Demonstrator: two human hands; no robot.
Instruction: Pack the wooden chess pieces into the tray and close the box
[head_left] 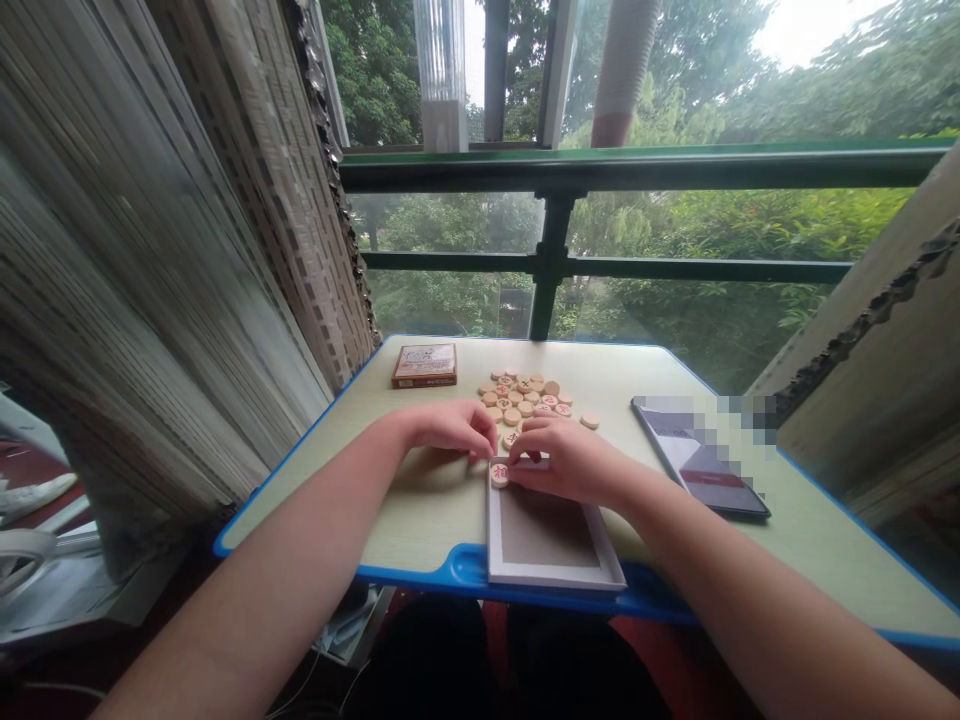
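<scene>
A shallow white box tray [551,530] with a brown inside lies at the table's near edge. In its far left corner is a round wooden xiangqi piece [499,475] with a red character, face up. The fingertips of my right hand [562,455] are closed at this piece's right side, over the tray's far end. My left hand [454,428] is beside the tray's far left corner, its fingers curled down and together; what they hold, if anything, is hidden. Just beyond both hands lies a loose heap of xiangqi pieces [512,416], some with red or black characters, others blank side up.
A brown printed box [424,366] sits at the table's back left. On the right lies a dark tablet-like slab [697,460], partly blurred out. The pale table [420,500] has a blue rim. Curtains [247,200] hang on both sides, with a green window railing [637,170] behind.
</scene>
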